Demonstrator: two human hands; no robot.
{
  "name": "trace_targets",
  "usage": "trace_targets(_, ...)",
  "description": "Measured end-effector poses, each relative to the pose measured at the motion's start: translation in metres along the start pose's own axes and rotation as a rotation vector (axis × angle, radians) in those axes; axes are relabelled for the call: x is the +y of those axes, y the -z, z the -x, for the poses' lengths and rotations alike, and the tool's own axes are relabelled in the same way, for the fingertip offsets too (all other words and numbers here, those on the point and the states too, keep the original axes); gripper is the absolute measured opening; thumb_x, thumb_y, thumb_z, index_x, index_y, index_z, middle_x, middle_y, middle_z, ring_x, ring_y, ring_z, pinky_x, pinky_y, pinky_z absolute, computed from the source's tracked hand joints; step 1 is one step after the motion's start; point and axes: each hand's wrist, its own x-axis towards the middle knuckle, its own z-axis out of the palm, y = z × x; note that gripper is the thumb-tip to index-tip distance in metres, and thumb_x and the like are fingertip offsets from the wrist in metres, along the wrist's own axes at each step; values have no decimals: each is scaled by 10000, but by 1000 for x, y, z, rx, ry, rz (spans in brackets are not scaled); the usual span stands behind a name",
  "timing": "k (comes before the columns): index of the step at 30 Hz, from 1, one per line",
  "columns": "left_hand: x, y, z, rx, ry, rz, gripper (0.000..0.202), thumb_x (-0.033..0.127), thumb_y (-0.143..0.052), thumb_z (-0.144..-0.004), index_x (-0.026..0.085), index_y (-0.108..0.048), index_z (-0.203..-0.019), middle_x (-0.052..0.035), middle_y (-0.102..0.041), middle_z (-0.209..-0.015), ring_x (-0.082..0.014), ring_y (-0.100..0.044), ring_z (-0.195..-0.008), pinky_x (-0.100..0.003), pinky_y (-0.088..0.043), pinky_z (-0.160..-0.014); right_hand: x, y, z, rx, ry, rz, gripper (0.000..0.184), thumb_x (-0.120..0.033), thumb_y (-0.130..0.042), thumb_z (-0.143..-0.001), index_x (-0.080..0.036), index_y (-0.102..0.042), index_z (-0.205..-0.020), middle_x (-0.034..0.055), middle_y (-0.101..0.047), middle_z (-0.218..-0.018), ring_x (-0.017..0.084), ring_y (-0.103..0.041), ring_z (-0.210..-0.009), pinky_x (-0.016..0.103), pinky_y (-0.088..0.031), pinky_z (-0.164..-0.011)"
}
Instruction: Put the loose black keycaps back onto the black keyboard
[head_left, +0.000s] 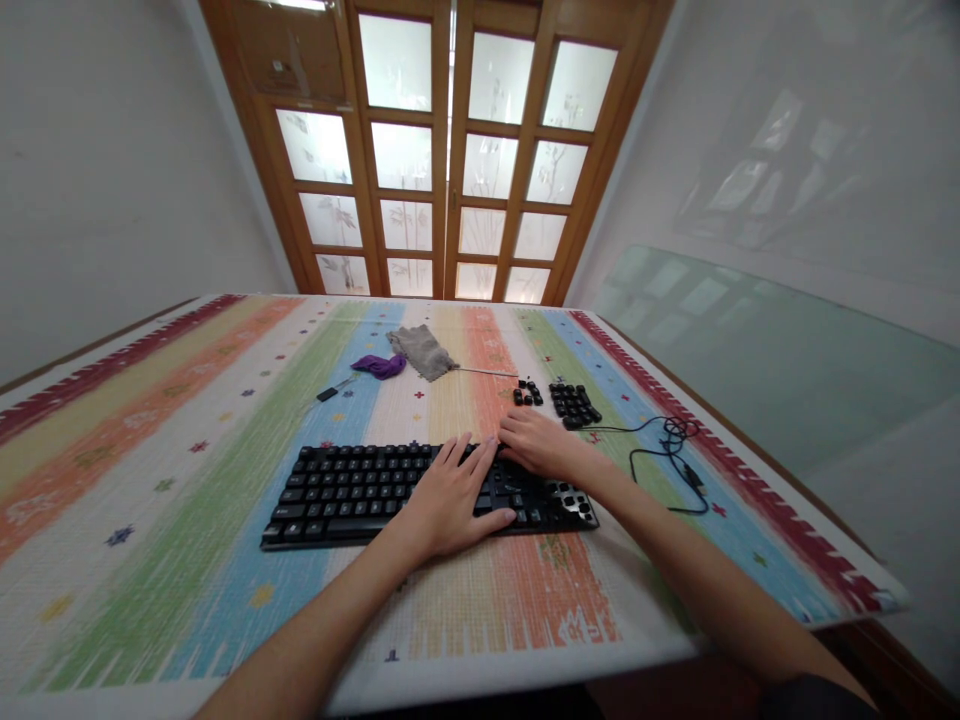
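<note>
A black keyboard (pixel 352 490) lies across the striped tablecloth in front of me. My left hand (pixel 454 500) rests on its middle-right keys, fingers spread and thumb stretched toward the front edge. My right hand (pixel 540 442) bends over the keyboard's far edge right of centre, its fingers curled together; what they hold, if anything, is hidden. Keycaps are off at the keyboard's right end, where a bare patch (pixel 571 500) shows. Beyond the right hand, removed black keycaps (pixel 574 402) lie in a block, with a smaller cluster of keycaps (pixel 527 393) to its left.
A black cable (pixel 671 450) coils at the right. Farther back lie a grey cloth (pixel 424 352), a purple cloth (pixel 380 366), a thin rod (pixel 487 372) and a small black-handled tool (pixel 328 394). The tablecloth (pixel 247 440) reaches toward wooden glazed doors (pixel 450 150).
</note>
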Motion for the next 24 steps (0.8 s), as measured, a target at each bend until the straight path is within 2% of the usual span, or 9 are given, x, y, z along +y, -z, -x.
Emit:
trace_targets(6,0,2,0,-26,13,-14,920,733,-398,-912,90,-259,-1556,-156,-328,-1593,-399,-310,-1447,-498,-184,-1206,0,3,-17,-139,-23,29,128,-168,-665,-877,-150,-733,-769,110,-683,-774,232,-579,-808,327,-399,-677)
trace_targets(10,0,2,0,-32,7,-10,919,733,-399,-914,91,-259,-1557,-151,-321,-1598,-398,-302,-1450,-504,-176,-1208,6,3,-21,-160,-40,-16,153,-177,-711,-843,-157,-743,-694,97,-689,-721,210,-593,-741,306,-379,-627)
trace_targets(14,-1,1,1,-4,-3,2,890,734,-388,-916,131,-260,-1559,-143,-345,-1589,-379,-289,-1462,-513,-181,-1203,22,4,-17,-133,-45,-245,126,-267,-750,-831,-177,-768,-746,66,-710,-746,189,-629,-747,281,-421,-665)
trace_targets(16,-1,1,1,-4,-9,-5,879,738,-373,-918,148,-263,-1559,-139,-358,-1583,-372,-281,-1466,-517,-184,-1200,36,5,-12,-121,-59,-397,190,-358,-722,-858,-188,-777,-793,47,-724,-751,178,-642,-738,273,-443,-692)
trace_targets(19,-1,2,1,-12,-10,-13,856,743,-345,-923,165,-287,-1552,-122,-352,-1589,-368,-273,-1470,-514,-182,-1201,61,2,-5,21,-218,-445,303,-425,-620,-914,-189,-772,-799,51,-744,-783,175,-643,-723,277,-459,-705)
trace_targets(21,-1,1,1,-21,-6,-13,853,744,-337,-926,157,-312,-1544,-115,-345,-1594,-369,-268,-1472,-506,-172,-1208,77,-3,-2,119,-385,-367,273,-384,-604,-914,-194,-772,-815,60,-755,-831,189,-648,-753,292,-469,-737)
trace_targets(24,-2,0,1,-16,-4,-12,853,746,-328,-929,157,-312,-1545,-107,-340,-1597,-363,-260,-1477,-502,-165,-1213,94,-11,0,154,-603,-240,186,-285,-619,-877,-180,-772,-890,80,-764,-931,217,-666,-856,319,-476,-828)
